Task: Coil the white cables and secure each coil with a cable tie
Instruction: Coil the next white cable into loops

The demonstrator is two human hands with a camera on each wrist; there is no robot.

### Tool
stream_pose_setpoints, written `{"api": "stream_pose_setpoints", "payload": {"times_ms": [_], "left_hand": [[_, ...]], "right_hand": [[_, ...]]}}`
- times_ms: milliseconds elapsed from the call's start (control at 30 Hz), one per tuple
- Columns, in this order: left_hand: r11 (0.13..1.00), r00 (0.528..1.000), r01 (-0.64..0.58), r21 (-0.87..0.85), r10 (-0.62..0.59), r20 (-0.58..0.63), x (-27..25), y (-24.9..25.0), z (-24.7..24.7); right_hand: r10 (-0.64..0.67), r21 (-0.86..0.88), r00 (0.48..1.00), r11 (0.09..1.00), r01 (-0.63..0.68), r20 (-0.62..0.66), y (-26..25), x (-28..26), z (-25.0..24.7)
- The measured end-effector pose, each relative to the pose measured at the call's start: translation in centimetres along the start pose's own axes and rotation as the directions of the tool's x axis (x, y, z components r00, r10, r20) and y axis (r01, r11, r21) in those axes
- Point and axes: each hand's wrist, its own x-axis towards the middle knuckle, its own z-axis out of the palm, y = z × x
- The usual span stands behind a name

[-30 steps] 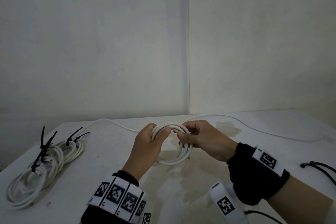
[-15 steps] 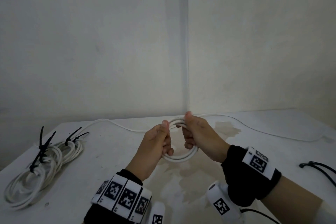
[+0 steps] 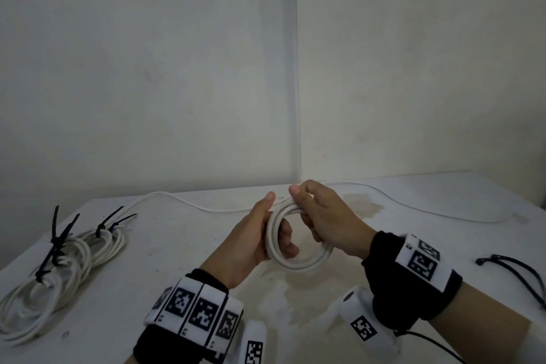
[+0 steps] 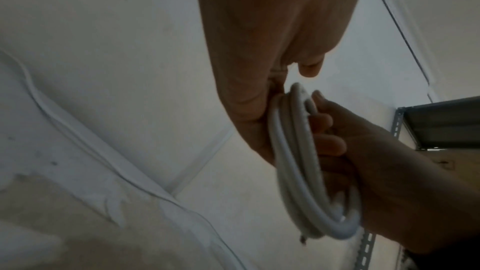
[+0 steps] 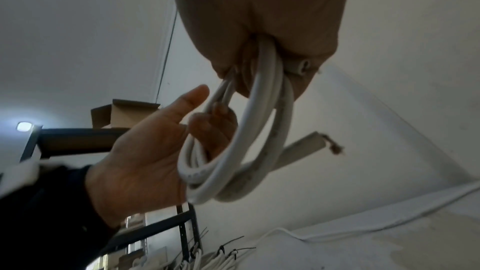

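Observation:
A small white cable coil (image 3: 307, 263) of a few thick loops hangs above the table's middle, held by both hands. My left hand (image 3: 267, 235) has its fingers curled through the ring from the left, thumb raised. My right hand (image 3: 320, 217) grips the coil's top right. In the right wrist view the coil (image 5: 249, 151) hangs from my right hand (image 5: 259, 32), its cut end (image 5: 311, 143) sticks out, and the left hand (image 5: 155, 151) hooks it. The left wrist view shows the coil (image 4: 298, 171) between both hands. Loose black cable ties (image 3: 520, 275) lie at the right.
Tied white coils with black ties (image 3: 59, 260) lie at the table's left edge. A long loose white cable (image 3: 428, 213) runs along the back of the white table (image 3: 177, 260) by the wall corner. A dark metal shelf (image 4: 441, 122) stands behind.
The hands shifted their hold on the coil: the left hand's fingers slid through the ring and the right hand moved over its top. The coil tipped flatter and rose a little.

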Motion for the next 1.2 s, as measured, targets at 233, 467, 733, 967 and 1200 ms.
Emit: {"api": "stream_pose_setpoints", "payload": {"times_ms": [233,467,733,967,1200], "left_hand": [[0.986,0.982,-0.126,0.110,0.139,-0.126,-0.2,-0.1,2.5],[0.988,0.970,-0.149,0.040,0.154,-0.186,0.5,-0.4,2.6],[0.987,0.997,-0.054,0.152,0.062,-0.047,1.7,-0.3,4.1],[0.992,0.985,-0.080,0.093,0.093,-0.148,2.2,-1.0,6.3],[0.993,0.989,-0.095,0.067,0.102,-0.110,3.1,-1.4,7.5]], "right_hand": [[0.003,0.082,1.000,0.997,-0.004,0.008,-0.1,-0.4,-0.5],[0.069,0.003,0.997,0.998,-0.069,-0.037,-0.1,-0.6,-1.2],[-0.029,-0.207,0.998,0.978,0.016,-0.061,1.2,-1.1,-2.8],[0.046,-0.082,0.997,0.995,-0.052,-0.066,1.9,-2.2,-5.0],[0.102,-0.036,0.986,0.994,-0.107,-0.135,2.9,-2.7,-6.1]]}}
